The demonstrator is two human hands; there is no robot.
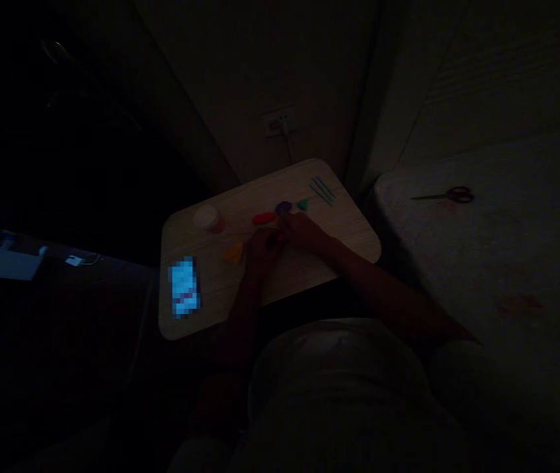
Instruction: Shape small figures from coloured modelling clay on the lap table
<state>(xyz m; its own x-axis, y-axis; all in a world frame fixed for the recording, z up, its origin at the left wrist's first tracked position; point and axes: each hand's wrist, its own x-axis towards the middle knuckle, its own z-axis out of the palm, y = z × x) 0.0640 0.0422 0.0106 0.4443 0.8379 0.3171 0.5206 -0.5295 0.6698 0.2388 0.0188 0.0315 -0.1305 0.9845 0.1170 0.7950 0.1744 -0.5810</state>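
Note:
In dim light, both hands meet over a small wooden table (211, 289). My left hand (261, 248) is curled closed, with a hint of reddish-orange at its fingertips that is too dark to name. My right hand (303, 231) reaches in from the right, its fingers bent together close to the left ones; what they hold is hidden. Just beyond the fingers lie a red clay-like piece (263, 218), a purple lump (283, 207) and a green lump (302, 205). A yellow-orange lump (234, 253) rests beside my left hand.
A lidded tub (207, 218) and a lit phone (184, 287) are on the table's left side. Several thin blue-green sticks (322, 190) lie at its back right. Scissors (450, 194) lie on the pale surface to the right. A plugged socket (278, 123) is behind.

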